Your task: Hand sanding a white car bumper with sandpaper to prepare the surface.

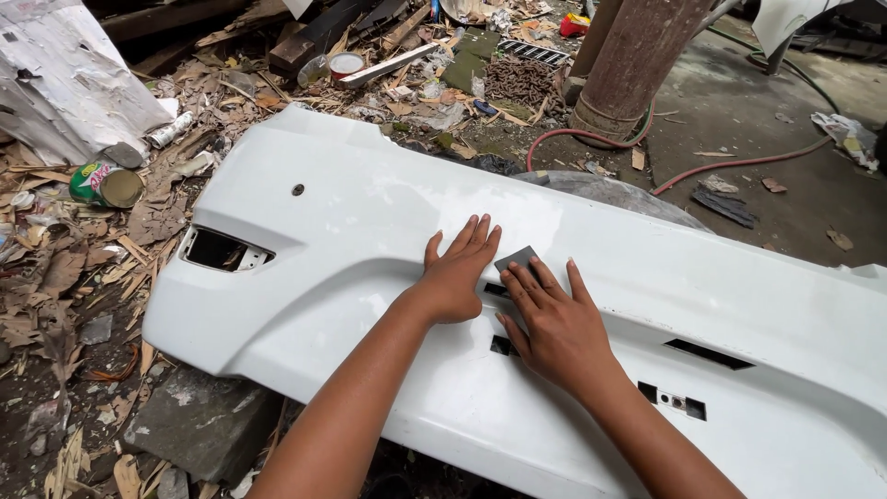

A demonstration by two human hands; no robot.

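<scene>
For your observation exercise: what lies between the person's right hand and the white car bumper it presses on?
In the head view, a small grey sanding pad lies flat under the fingers of the right hand, against the white bumper. The left hand rests bare beside it.

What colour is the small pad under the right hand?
Dark grey pad, on the white bumper; head view.
</scene>
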